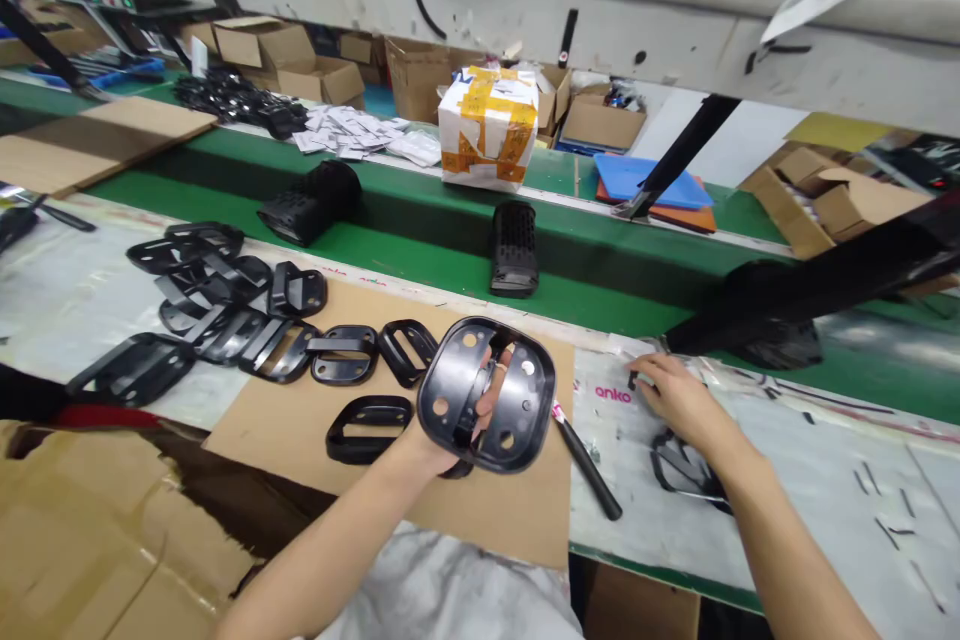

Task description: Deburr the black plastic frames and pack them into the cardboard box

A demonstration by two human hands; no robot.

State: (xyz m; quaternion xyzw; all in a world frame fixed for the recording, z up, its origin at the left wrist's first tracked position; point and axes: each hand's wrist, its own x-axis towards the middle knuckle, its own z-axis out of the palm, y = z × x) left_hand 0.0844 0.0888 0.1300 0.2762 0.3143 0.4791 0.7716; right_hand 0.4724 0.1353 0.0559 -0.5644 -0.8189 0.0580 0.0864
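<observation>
A green conveyor belt [420,265] runs across the view behind a pale workbench [825,440], and a taped white carton [487,125] stands beyond the belt among cardboard boxes. Two black perforated moulded parts [514,245] sit on the belt, the one on the right upright on its end. A dark, blurred shape [787,310] cuts across the right side close to the camera and is too indistinct to identify. On the near edge of the bench lies a cardboard sheet [487,520], and black plastic frames [202,300] are spread in overlapping rows from its left part onto the bench. The left hand [480,400] is raised over the sheet, its fingers curled around a black plastic plate [529,410] and partly showing through the plate's central opening; the palm and the rest of the grip are hidden behind it. The plate is rounded and has round holes near its corners. Its broad face tilts up toward the camera, and its long axis runs roughly away from the person, leaning slightly. The right hand [679,400] lies at the sheet's right edge, fingers curled and resting on a printed plastic bag [611,395]. Whether they pinch anything cannot be told. A black-handled tool [589,468] lies between the hands, just off the sheet's right edge.
</observation>
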